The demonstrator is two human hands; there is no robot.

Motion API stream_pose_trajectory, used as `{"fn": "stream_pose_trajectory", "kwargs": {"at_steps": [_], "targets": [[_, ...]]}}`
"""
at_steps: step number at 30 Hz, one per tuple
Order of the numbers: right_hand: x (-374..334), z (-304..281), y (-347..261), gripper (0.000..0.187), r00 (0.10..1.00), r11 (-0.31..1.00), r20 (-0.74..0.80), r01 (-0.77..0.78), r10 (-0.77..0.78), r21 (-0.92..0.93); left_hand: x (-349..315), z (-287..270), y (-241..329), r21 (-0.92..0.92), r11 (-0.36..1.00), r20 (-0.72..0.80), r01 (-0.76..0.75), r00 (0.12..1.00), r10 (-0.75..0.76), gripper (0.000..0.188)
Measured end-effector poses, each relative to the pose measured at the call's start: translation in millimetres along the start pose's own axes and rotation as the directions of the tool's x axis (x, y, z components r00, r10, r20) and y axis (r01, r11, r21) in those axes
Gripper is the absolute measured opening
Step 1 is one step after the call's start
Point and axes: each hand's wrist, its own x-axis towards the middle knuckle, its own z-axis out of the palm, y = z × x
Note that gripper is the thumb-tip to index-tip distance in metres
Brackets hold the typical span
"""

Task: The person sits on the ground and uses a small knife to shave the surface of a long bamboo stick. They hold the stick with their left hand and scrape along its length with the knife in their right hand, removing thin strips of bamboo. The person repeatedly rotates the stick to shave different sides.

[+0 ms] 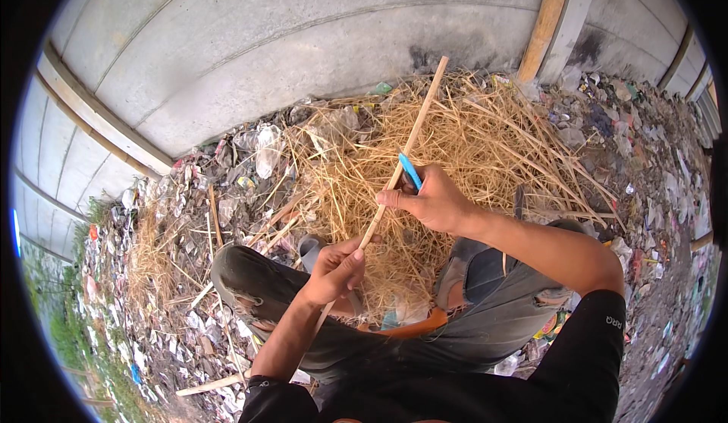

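A long pale bamboo strip (423, 118) slants across in front of me, its far end pointing up toward the wall. My left hand (335, 271) is closed around its lower part, with the thumb lying along it. Farther up, my right hand (436, 201) grips a slim bright blue tool (410, 171) against the strip, the thumb pressing on the wood. The tool's kind and any blade cannot be made out. Below both hands lies a heap of straw-coloured shavings (409, 252) between my bent legs.
A curved-looking grey panel wall (318, 51) with a wooden post (546, 25) stands behind the heap. Litter (189, 271) covers the ground on both sides. Thin strips (561, 146) lie at the right of the heap. An orange flat object (417, 324) lies between my thighs.
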Motion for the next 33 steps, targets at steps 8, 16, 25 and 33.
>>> {"fn": "stream_pose_trajectory", "kwargs": {"at_steps": [8, 16, 25, 33], "targets": [[37, -109, -19, 0.027, 0.912, 0.976, -0.409, 0.070, 0.021, 0.207, -31, -1, -11, 0.088, 0.994, -0.002, 0.062, 0.998, -0.062, 0.042], [26, -101, -28, 0.025, 0.930, 0.986, -0.360, -0.018, 0.077, 0.164, -34, 2, -19, 0.054, 0.998, -0.066, -0.016, 0.998, 0.020, 0.036], [5, -6, -6, 0.028, 0.999, 0.999, -0.020, 0.031, -0.031, -0.021, -9, 20, -9, 0.051, 0.996, -0.172, -0.067, 0.982, 0.075, 0.037], [19, -47, -32, 0.025, 0.982, 1.000, -0.190, 0.008, -0.008, 0.002, -3, 29, -5, 0.049, 0.992, -0.133, -0.115, 0.984, 0.121, 0.038]]}}
